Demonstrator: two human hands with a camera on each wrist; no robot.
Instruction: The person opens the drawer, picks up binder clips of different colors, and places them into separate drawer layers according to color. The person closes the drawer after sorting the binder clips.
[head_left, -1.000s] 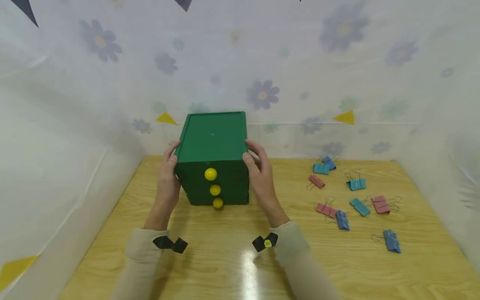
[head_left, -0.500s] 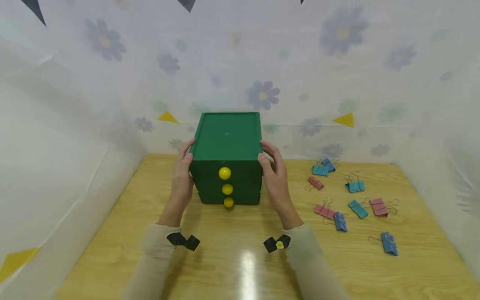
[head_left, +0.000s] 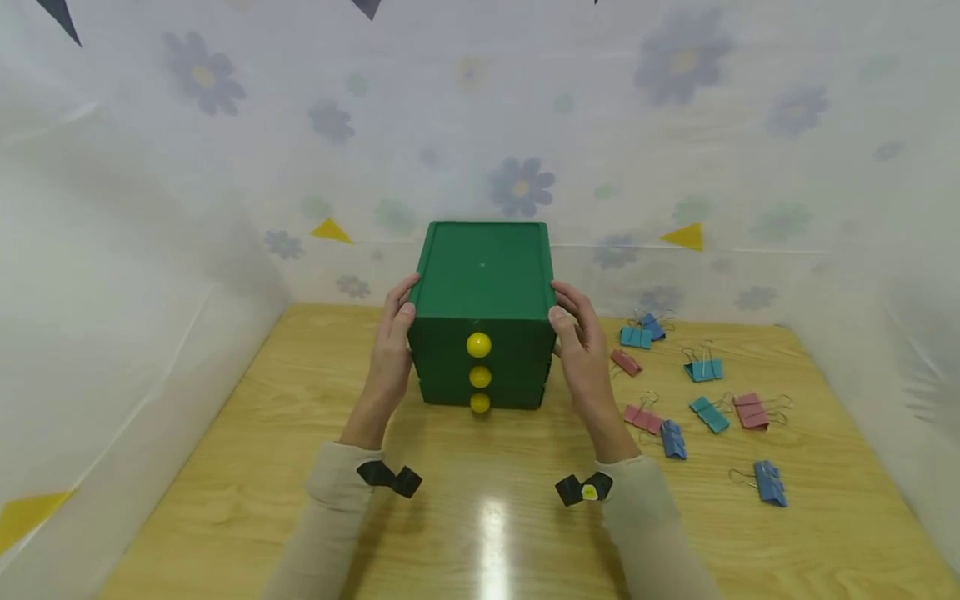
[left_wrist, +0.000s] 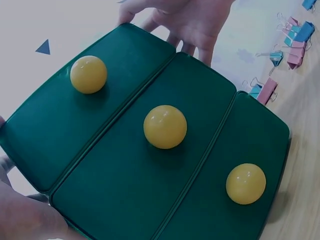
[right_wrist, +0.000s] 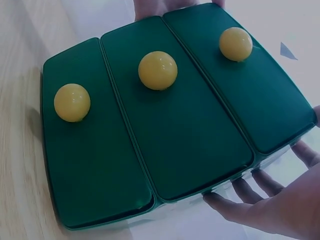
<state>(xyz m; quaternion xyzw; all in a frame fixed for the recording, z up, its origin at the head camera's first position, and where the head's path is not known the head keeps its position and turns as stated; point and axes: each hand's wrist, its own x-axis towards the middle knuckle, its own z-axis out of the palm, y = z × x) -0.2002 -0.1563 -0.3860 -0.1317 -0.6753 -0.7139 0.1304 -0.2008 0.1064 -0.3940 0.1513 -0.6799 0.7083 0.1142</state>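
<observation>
Fingers of your left hand (head_left: 390, 350) and right hand (head_left: 582, 354) grip the green drawer box (head_left: 483, 271) from opposite sides, near the middle of the back edge of the table (head_left: 255, 467). Reads as positioning the box; next move likely calls for even pressure, box kept level, away from the binder clips (head_left: 752, 412) toward the right edge.

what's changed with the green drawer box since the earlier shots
The green three-drawer box has moved right, nearer the binder clips; the left hand and right hand moved with it. Nothing was newly gripped or released. Both hands' hold, the closed drawers and the binder clips stayed unchanged.
</observation>
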